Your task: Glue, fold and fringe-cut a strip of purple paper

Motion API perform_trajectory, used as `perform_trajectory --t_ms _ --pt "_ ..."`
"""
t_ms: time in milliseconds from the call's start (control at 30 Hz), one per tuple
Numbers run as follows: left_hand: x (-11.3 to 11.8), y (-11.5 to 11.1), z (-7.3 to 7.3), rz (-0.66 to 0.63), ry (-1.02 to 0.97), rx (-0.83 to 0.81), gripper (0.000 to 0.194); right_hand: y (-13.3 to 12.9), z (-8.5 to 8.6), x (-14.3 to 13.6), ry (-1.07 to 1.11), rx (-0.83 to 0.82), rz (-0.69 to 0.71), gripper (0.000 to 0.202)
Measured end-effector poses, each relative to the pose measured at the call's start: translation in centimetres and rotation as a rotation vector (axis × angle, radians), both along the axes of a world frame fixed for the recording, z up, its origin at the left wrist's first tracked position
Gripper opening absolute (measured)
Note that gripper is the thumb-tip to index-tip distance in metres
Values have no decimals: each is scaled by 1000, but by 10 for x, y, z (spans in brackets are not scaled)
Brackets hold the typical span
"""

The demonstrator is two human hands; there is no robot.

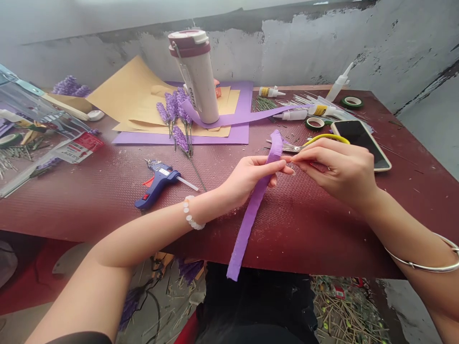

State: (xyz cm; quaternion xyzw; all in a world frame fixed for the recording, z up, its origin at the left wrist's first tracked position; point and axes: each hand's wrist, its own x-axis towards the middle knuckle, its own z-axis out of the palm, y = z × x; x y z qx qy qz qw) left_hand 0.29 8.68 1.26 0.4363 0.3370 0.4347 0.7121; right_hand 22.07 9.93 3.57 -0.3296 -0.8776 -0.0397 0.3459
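A narrow purple paper strip (247, 224) slants from above my left hand (247, 177) down past the table's front edge. Its upper end bends over and looks finely cut along one side. My left thumb and fingers pinch it near that end. My right hand (337, 167) is closed in a pinch, its fingertips touching or nearly touching the left fingertips. Whatever the right fingertips hold is too small to make out. Scissors (292, 148) with yellow handles lie just behind my right hand, which partly hides them.
A blue glue gun (158, 184) lies left of my left hand. Behind stand a coffee tumbler (199, 81) on paper sheets and purple flower stems (181, 138). A phone (358, 141), green tape (351, 102) and glue bottles (337, 88) are at the right. A clear bag (46, 129) sits left.
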Motion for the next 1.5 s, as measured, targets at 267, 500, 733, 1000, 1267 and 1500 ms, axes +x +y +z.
perform_trajectory --t_ms 267,500,733,1000,1267,1500 --pt "0 1 2 10 -9 37 32 1 0 1 -20 -9 1 25" --pt "1 2 2 54 6 -21 19 -1 7 6 5 -12 -85 31" --pt "3 0 5 80 76 -65 28 39 3 58 -16 -138 -309 14" --pt "5 -1 7 8 85 -84 41 82 -31 98 -222 -413 -214 41" --pt "5 -1 8 -21 100 -53 51 75 -38 83 -412 -338 -408 37" --pt "6 -4 8 -14 135 -15 56 63 -18 67 -505 -449 -414 30"
